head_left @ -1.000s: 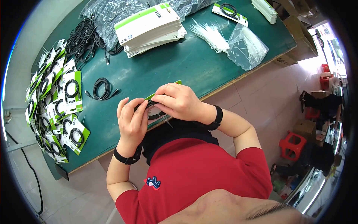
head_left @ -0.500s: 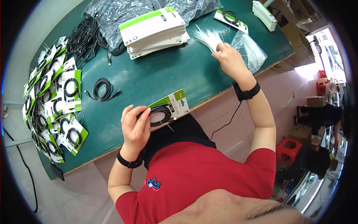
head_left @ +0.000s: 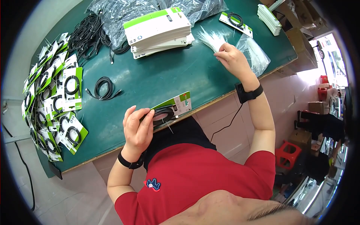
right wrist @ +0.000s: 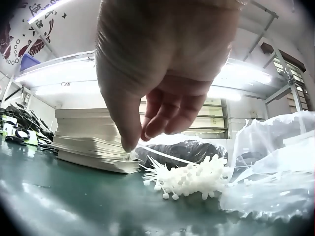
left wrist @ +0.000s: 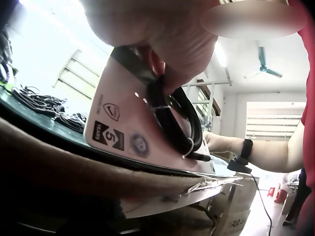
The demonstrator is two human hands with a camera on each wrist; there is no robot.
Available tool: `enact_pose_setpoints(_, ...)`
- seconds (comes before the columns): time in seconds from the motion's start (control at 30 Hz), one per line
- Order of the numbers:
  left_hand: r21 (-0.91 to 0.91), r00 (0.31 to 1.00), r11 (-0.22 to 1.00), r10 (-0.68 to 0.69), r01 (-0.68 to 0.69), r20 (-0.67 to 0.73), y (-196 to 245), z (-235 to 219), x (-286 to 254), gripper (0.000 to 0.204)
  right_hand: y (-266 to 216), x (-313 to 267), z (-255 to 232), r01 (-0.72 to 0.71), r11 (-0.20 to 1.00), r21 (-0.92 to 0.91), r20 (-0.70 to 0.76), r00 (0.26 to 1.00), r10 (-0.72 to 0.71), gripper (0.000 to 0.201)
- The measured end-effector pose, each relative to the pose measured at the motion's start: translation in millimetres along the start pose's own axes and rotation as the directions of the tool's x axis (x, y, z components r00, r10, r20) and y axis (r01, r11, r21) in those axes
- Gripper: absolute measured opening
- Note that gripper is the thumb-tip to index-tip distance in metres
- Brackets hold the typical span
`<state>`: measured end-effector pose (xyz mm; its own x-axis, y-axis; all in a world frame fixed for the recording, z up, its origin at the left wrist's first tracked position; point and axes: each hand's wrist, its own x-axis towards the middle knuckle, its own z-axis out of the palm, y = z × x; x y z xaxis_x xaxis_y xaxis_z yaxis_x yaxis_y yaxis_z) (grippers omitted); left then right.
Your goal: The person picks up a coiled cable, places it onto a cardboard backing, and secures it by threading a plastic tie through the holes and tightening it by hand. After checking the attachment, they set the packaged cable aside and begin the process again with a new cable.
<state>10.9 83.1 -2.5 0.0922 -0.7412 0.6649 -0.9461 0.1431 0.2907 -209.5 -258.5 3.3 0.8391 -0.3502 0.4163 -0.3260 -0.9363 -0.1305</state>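
Note:
My left hand (head_left: 144,114) grips a green-and-white packaging card (head_left: 176,104) at the near table edge, fingers curled over the coiled black cable (head_left: 163,112) lying on it. In the left wrist view the left hand (left wrist: 162,73) holds the black cable (left wrist: 177,118) against the card (left wrist: 118,128), and a white tie loops round the coil. My right hand (head_left: 221,55) reaches far right to the pile of white cable ties (head_left: 210,37). In the right wrist view the right hand (right wrist: 138,140) pinches one white tie (right wrist: 162,152) just above the pile of ties (right wrist: 192,179).
A stack of blank cards (head_left: 157,28) sits at the table's back. A loose coiled cable (head_left: 103,88) lies mid-left, finished carded cables (head_left: 56,97) are heaped at the left, black cables (head_left: 86,35) and plastic bags (head_left: 112,11) behind. A clear bag (head_left: 257,52) lies beside the ties.
My right hand left the card, reached out to the tie pile at the far right and now pinches one tie. The left hand still holds the card and cable.

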Motion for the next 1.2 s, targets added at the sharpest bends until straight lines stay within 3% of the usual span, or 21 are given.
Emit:
enact_pose_setpoints(0.03, 0.008, 1.000, 1.000, 0.000, 0.000, -0.006, 1.2, 0.0, -0.4, 0.033, -3.2, 0.8, -4.4, 0.001, 1.000, 0.001, 0.002, 1.000, -0.001, 0.006)
enact_pose_setpoints(0.13, 0.004, 1.000, 1.000, 0.011, -0.011, -0.019, 4.9, 1.2, 1.2, 0.033, -21.1, 8.6, -18.1, 0.084, 0.987, 0.137, -0.302, 0.953, -0.040, 0.008)
enact_pose_setpoints(0.17, 0.012, 1.000, 1.000, 0.013, -0.012, -0.019, 5.8, -1.6, 0.0, 0.034, -29.3, 10.7, -21.5, 0.097, 0.982, 0.160, -0.303, 0.952, -0.044, 0.008)
enact_pose_setpoints(0.23, 0.032, 1.000, 0.999, 0.000, 0.001, -0.007, 7.0, -4.8, -1.5, 0.033, -44.8, 11.6, -29.9, 0.090, 0.953, 0.288, -0.508, 0.858, 0.072, 0.008)
enact_pose_setpoints(0.27, 0.023, 1.000, 1.000, 0.003, -0.002, -0.006, 7.6, -4.5, -2.0, 0.033, -54.3, 12.8, -31.6, 0.100, 0.946, 0.307, -0.508, 0.858, 0.074, 0.008)
enact_pose_setpoints(0.3, 0.009, 1.000, 1.000, 0.008, -0.008, -0.008, 8.6, -4.8, -3.6, 0.033, -63.3, 13.0, -34.5, 0.090, 0.850, 0.519, -0.466, 0.864, 0.193, 0.008)
enact_pose_setpoints(0.37, 0.018, 1.000, 1.000, 0.001, -0.001, -0.001, 10.1, -5.9, -7.4, 0.033, -76.9, 13.1, -37.8, 0.059, 0.536, 0.842, -0.306, 0.871, 0.385, 0.009)
enact_pose_setpoints(0.4, 0.014, 1.000, 1.000, 0.002, -0.002, 0.001, 10.5, -5.8, -8.2, 0.033, -81.8, 13.9, -36.8, 0.062, 0.532, 0.844, -0.306, 0.871, 0.384, 0.009)
enact_pose_setpoints(0.5, 0.017, 1.000, 1.000, 0.003, -0.003, 0.008, 13.2, -8.5, -7.5, 0.032, -98.2, 21.8, -32.1, -0.022, 0.201, 0.979, -0.069, 0.898, 0.434, 0.008)
enact_pose_setpoints(0.67, 0.011, 0.999, 1.000, 0.012, -0.012, 0.049, 18.3, -16.6, -5.9, 0.032, -118.8, 43.3, -18.5, -0.146, 0.134, 0.980, 0.069, 0.885, 0.461, 0.010)
enact_pose_setpoints(0.9, 0.001, 0.998, 1.000, 0.023, -0.023, 0.061, 16.8, -16.5, -5.4, 0.032, -138.3, 56.1, 21.8, -0.409, 0.093, 0.908, 0.366, 0.881, 0.301, 0.016)
enact_pose_setpoints(1.2, 0.000, 0.997, 0.999, 0.040, -0.041, 0.062, 16.4, -17.5, -4.7, 0.029, -141.6, 53.1, 50.4, -0.568, 0.057, 0.821, 0.548, 0.812, 0.198, 0.020)
